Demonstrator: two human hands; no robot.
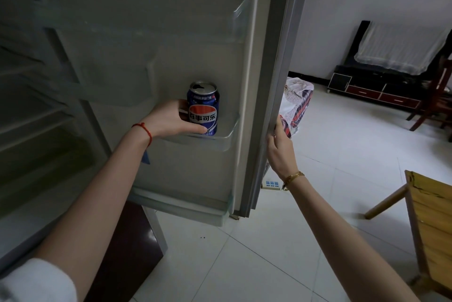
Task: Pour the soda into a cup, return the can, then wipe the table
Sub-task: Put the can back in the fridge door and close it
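Blue, with a red-and-white emblem and an opened silver top, one aluminium soda can (203, 108) is seen standing upright in the clear plastic door shelf (226, 139) of the open white refrigerator door (151, 62). It is gripped by the left hand (168, 119), whose fingers are hidden behind the can while the thumb lies across its front. The door's grey outer edge (270, 96) is clasped by the right hand (280, 147), its fingertips curled out of sight. One wooden chair (428, 223) is cut off beyond the right hand. Two wrist bands are counted, one red, one gold.
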